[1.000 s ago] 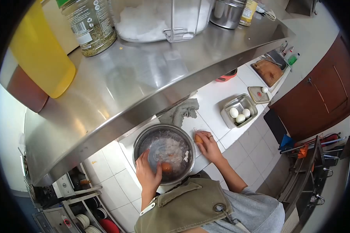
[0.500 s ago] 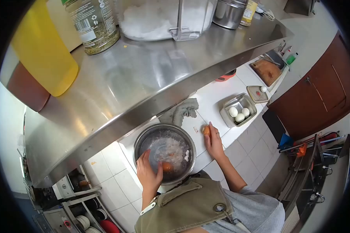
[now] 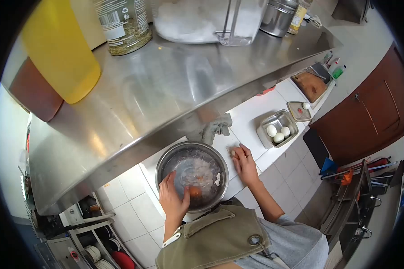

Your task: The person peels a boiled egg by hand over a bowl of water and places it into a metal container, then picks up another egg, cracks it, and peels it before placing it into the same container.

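Observation:
My left hand (image 3: 173, 197) reaches over the near left rim of a steel bowl (image 3: 225, 172), fingers spread and its thumb close to a brown egg (image 3: 194, 191). The egg lies in the bowl with clear water and pale ice-like bits (image 3: 199, 169). Over the white counter right of the bowl, my right hand (image 3: 244, 165) has its fingers curled. A small pale bit shows at its fingertips; what lies inside the curled fingers is hidden.
A square steel container (image 3: 264, 138) with several white eggs (image 3: 279, 137) stands on the counter (image 3: 249, 117), its lid (image 3: 299, 112) behind it. A grey cloth (image 3: 216, 128) lies behind the bowl. Overhead, a steel shelf (image 3: 166, 85) holds jars, a yellow bottle (image 3: 65, 58) and a clear tub (image 3: 202, 22).
My right hand's fingers have curled in, and the brown egg seen at them before no longer shows. My left hand stays at the bowl. The view has shifted slightly.

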Available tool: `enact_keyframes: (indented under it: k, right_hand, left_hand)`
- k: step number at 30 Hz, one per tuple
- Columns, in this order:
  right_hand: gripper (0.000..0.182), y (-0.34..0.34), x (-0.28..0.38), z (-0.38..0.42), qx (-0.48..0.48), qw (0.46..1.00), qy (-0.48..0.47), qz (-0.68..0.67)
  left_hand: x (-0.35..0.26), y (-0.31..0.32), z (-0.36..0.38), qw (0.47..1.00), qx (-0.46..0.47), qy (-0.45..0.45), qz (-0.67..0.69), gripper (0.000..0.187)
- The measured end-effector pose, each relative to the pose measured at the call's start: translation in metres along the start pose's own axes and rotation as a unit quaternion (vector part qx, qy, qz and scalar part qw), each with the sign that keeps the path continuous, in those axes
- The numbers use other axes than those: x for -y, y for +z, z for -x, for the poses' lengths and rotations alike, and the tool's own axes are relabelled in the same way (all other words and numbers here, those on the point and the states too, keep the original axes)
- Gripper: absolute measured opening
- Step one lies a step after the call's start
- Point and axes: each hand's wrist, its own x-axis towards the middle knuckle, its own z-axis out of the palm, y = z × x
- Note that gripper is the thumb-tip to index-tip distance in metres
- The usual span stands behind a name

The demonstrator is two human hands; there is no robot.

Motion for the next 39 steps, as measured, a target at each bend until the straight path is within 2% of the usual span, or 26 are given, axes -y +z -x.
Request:
enact_keyframes:
  k: [5,8,10,11,14,16,17,18,20,21,25,27,33,35,39]
  right_hand:
    - [0.038,0.006,-0.004,0.003,0.034,0.999,-0.003,-0.011]
    - [0.039,0.003,0.004,0.004,-0.017,0.998,0.021,-0.048]
    - [0.043,0.004,-0.001,0.003,0.047,0.998,0.028,-0.014]
    - [0.043,0.003,-0.002,0.002,0.046,0.998,0.027,-0.012]
    - [0.046,0.002,-0.001,0.003,0.017,0.999,-0.003,-0.035]
    - [0.043,0.005,0.0,0.005,-0.045,0.998,-0.003,-0.034]
    - [0.039,0.007,0.001,0.005,-0.011,0.998,0.038,-0.057]
    - [0.039,0.006,0.0,0.006,-0.012,0.997,0.04,-0.057]
    - [0.042,0.004,-0.002,0.005,-0.007,1.0,0.012,0.004]
    - [0.049,0.001,0.003,0.004,-0.02,1.0,0.012,-0.01]
    - [0.051,-0.002,0.007,0.007,0.017,1.0,0.01,-0.02]
    - [0.055,0.002,0.012,0.007,0.083,0.989,0.052,0.114]
    - [0.058,0.027,-0.043,-0.077,0.113,0.978,0.154,0.08]
    - [0.063,0.029,-0.043,-0.086,-0.006,0.992,0.117,0.043]
    - [0.065,0.029,-0.017,-0.032,0.032,0.994,0.058,0.09]
  left_hand:
    - [-0.001,-0.001,0.0,1.0,-0.009,0.011,-0.001,0.057]
    - [0.0,-0.001,0.001,1.0,-0.013,0.016,0.003,0.057]
    - [0.0,-0.001,0.001,1.0,-0.01,0.016,0.001,0.057]
    - [0.0,-0.001,0.0,1.0,-0.013,0.016,-0.001,0.056]
    - [0.0,-0.001,0.0,1.0,-0.015,0.02,0.002,0.056]
    - [0.0,0.0,0.0,1.0,-0.016,0.019,0.002,0.056]
    - [0.0,-0.001,0.0,1.0,-0.015,0.019,0.003,0.056]
    - [0.0,-0.001,0.0,1.0,-0.013,0.02,0.003,0.056]
    - [0.0,0.0,0.0,1.0,-0.012,0.021,-0.001,0.056]
    - [-0.001,0.0,0.0,1.0,-0.013,0.021,-0.001,0.056]
    - [0.0,-0.001,0.0,1.0,-0.004,0.02,-0.007,0.057]
    - [0.0,-0.002,-0.002,1.0,-0.004,0.021,-0.003,0.057]
    - [0.001,-0.001,0.0,0.999,0.012,0.028,-0.009,0.057]
    - [0.001,-0.001,0.001,0.999,0.013,0.032,-0.006,0.057]
    - [0.001,-0.001,0.001,1.0,0.005,0.025,0.001,0.059]
